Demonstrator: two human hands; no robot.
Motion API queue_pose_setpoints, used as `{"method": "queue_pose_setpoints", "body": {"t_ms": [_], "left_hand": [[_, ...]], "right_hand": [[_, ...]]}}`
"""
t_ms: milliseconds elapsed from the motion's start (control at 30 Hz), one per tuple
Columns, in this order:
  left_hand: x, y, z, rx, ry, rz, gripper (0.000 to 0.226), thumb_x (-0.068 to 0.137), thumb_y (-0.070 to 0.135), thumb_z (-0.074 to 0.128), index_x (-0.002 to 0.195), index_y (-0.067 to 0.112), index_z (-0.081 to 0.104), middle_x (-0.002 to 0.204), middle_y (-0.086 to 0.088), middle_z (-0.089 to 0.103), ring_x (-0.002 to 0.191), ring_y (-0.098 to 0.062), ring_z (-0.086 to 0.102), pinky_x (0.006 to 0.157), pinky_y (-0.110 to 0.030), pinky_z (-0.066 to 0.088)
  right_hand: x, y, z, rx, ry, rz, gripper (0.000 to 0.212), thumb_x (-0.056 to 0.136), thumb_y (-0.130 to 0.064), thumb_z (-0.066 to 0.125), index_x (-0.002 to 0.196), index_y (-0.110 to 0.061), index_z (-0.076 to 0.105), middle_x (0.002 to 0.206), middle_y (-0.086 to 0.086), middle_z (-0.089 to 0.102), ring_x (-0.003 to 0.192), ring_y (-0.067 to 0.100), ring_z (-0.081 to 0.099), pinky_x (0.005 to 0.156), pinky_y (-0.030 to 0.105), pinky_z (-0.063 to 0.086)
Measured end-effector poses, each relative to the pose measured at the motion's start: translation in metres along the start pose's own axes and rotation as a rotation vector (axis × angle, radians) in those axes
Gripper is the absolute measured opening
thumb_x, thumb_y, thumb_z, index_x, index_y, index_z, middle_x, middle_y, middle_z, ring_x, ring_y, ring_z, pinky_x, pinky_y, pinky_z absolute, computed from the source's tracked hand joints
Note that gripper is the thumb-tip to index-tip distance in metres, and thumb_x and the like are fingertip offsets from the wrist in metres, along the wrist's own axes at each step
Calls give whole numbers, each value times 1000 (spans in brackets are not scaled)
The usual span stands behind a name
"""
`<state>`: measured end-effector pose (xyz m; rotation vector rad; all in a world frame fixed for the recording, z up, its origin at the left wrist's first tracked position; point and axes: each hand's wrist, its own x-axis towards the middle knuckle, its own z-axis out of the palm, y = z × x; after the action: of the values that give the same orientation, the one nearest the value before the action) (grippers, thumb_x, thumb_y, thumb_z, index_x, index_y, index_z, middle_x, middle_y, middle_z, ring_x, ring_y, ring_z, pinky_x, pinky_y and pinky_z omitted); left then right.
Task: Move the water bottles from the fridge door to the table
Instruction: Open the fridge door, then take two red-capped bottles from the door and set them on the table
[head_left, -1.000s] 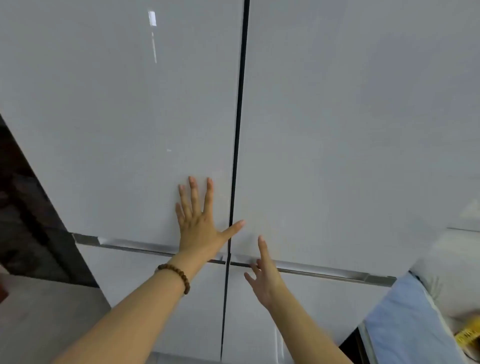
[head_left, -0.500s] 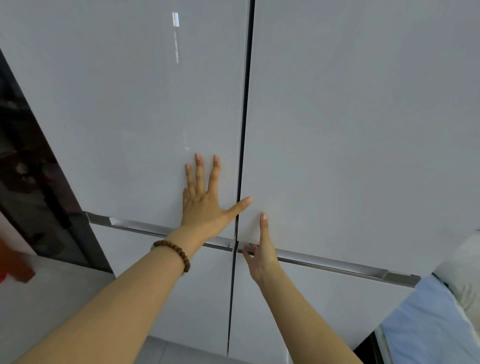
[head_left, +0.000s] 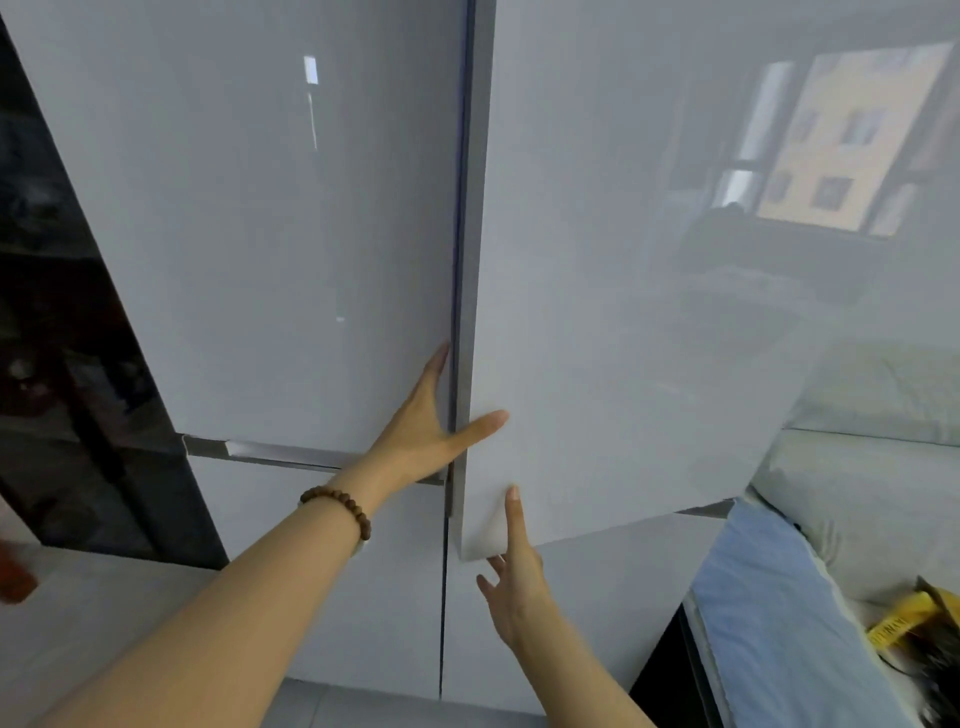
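The fridge fills the view with pale grey glossy doors. Its upper right door (head_left: 623, 338) stands ajar, its left edge swung toward me. My left hand (head_left: 421, 431) grips that edge, fingers in the gap beside the upper left door (head_left: 270, 234) and thumb across the right door's front. My right hand (head_left: 514, 577) is at the door's bottom left corner, index finger pointing up on its face and the other fingers spread just beneath the edge. No water bottles or fridge interior are visible.
A dark glass cabinet (head_left: 62, 364) stands left of the fridge. At the lower right lie a light blue cloth (head_left: 769, 623), white bedding (head_left: 857, 493) and a yellow-labelled item (head_left: 898, 618). The lower fridge doors (head_left: 363, 571) are closed.
The upper right door has come ajar. My left hand moved from flat on the left door to gripping the right door's edge. My right hand dropped to the bottom corner.
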<state>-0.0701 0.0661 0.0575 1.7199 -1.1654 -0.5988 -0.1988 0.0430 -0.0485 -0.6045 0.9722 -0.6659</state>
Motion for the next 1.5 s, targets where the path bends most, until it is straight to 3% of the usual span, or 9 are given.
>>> {"method": "queue_pose_setpoints", "body": {"t_ms": [67, 200, 333, 467, 600, 700, 833, 1067, 1500], "left_hand": [[-21, 21, 1, -96, -22, -4, 103, 65, 68, 53, 148, 35, 2, 158, 8, 14, 143, -15, 18, 114, -38, 21], [-66, 70, 9, -107, -100, -31, 80, 81, 69, 20, 149, 27, 15, 156, 4, 22, 142, -18, 21, 112, -36, 20], [-107, 87, 20, -166, -143, -121, 112, 53, 95, 14, 145, 33, 26, 153, -1, 31, 138, -26, 32, 113, -51, 27], [-139, 113, 37, -218, -213, -160, 95, 69, 77, 9, 139, 20, 41, 144, -10, 44, 127, -28, 47, 104, -41, 38], [-161, 137, 46, -138, -310, 4, 85, 76, 73, 9, 113, 21, 65, 109, -1, 69, 93, -13, 64, 85, -27, 48], [-170, 166, 59, -154, -65, 243, 63, 79, 70, 21, 97, 26, 63, 94, 6, 67, 90, -16, 63, 79, -28, 50], [-169, 208, 86, -131, 255, 444, 48, 86, 56, 41, 124, 27, 42, 121, 0, 50, 101, -17, 54, 76, -22, 48], [-164, 266, 156, -77, 80, 502, 75, 84, 58, 39, 148, 32, 9, 158, 7, 12, 144, -13, 13, 116, -36, 19], [-156, 311, 262, 176, 48, 535, 63, 84, 60, 44, 140, 32, 34, 155, 8, 21, 141, -16, 24, 111, -44, 32]], "right_hand": [[-34, -7, -8, -65, 80, -71, 134, 43, -76, 65, 150, -24, 2, 158, 4, 15, 143, 28, 22, 115, 48, 22], [-112, -40, -20, -313, 82, -562, 96, 71, -62, 61, 147, -40, 6, 158, -9, 7, 146, 18, 14, 114, 42, 21], [-192, -74, -19, -528, 48, -984, 93, 70, -59, 61, 146, -40, 11, 148, -25, 13, 142, 3, 15, 114, 26, 18], [-247, -99, -30, -658, 69, -1197, 92, 76, -49, 68, 147, -34, 13, 152, -22, 15, 141, -1, 18, 113, 19, 18], [-283, -121, -49, -638, 140, -1245, 99, 70, -54, 71, 147, -34, 12, 152, -20, 17, 142, 0, 18, 118, 30, 21], [-305, -143, -72, -578, 242, -1259, 101, 68, -53, 73, 146, -34, 12, 153, -13, 19, 141, 1, 19, 118, 38, 23], [-323, -179, -115, -529, 336, -1280, 100, 67, -48, 77, 144, -30, 17, 149, -7, 27, 137, 8, 30, 115, 40, 30], [-329, -238, -196, -518, 376, -1216, 106, 69, -43, 77, 147, -25, 9, 155, -8, 14, 132, -3, 15, 112, 23, 16], [-312, -321, -302, -540, 394, -1103, 108, 70, -45, 76, 148, -25, 5, 159, -2, 7, 146, 18, 9, 118, 41, 18]]}}
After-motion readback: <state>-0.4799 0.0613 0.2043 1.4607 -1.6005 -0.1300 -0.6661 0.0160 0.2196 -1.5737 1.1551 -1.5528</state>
